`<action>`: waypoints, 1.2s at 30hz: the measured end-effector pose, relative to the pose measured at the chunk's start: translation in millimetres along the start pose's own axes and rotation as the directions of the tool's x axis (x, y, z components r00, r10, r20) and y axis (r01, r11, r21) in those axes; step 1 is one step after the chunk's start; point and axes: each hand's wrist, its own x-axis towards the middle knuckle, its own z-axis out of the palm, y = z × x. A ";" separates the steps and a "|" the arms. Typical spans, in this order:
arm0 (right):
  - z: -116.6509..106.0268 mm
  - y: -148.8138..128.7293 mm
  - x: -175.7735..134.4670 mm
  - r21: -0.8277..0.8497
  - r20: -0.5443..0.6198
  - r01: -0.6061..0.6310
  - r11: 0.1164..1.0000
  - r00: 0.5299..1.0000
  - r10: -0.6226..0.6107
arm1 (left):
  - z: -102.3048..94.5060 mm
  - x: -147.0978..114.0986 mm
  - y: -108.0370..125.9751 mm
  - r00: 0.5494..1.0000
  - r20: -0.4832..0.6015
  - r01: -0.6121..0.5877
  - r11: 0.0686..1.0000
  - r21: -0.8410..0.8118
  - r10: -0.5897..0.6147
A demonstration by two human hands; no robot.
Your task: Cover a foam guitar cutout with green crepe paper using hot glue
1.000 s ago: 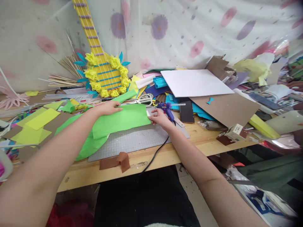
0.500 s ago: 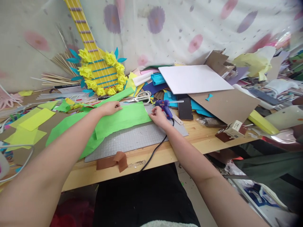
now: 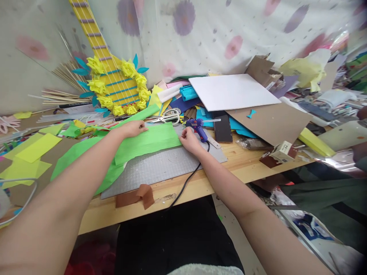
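A sheet of green crepe paper (image 3: 151, 139) lies over the grey cutting mat (image 3: 163, 168), its left part spreading out beneath my left forearm. My left hand (image 3: 134, 129) rests on the upper part of the sheet, fingers curled and pinching it. At the sheet's right end, my right hand (image 3: 189, 139) has thumb and fingertips closed on the edge. Just beyond that hand lies a purple hot glue gun (image 3: 198, 129) with a clear glue stick in it. White-handled scissors (image 3: 169, 116) lie behind the paper.
A yellow paper guitar (image 3: 114, 86) with paper flowers leans at the back. A white board (image 3: 233, 91) and brown cardboard (image 3: 272, 124) lie at right. A phone (image 3: 223, 128) is beside the glue gun. Brown paper (image 3: 136, 196) sits near the table's front edge. Another person is partly visible at far right.
The view has shifted slightly. Both hands keep their places on the green crepe paper, and its lower edge now curves up a little more near the middle.
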 end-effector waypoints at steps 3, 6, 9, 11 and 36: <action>-1.0 0.0 0.0 -0.013 0.006 -0.001 1.000 1.000 0.001 | 1.9 0.7 -1.0 1.000 0.022 0.004 1.000 0.021 -0.004; -1.2 0.1 0.4 -0.022 0.007 0.003 1.000 1.000 -0.002 | 2.4 -0.4 -0.4 0.999 0.033 0.006 1.000 0.030 -0.007; -2.0 -0.6 0.0 -0.029 0.000 0.009 1.000 1.000 -0.009 | 2.3 -3.5 2.4 0.999 0.044 0.002 0.999 0.038 -0.004; -2.9 -1.5 -0.9 -0.032 -0.002 0.013 0.999 1.000 -0.013 | 2.6 -5.9 4.5 0.999 0.044 -0.005 0.999 0.038 0.003; -2.1 -7.7 -5.7 -0.359 0.011 0.150 0.921 0.988 -0.156 | 7.3 -9.8 8.5 0.995 0.064 0.072 0.993 0.094 -0.078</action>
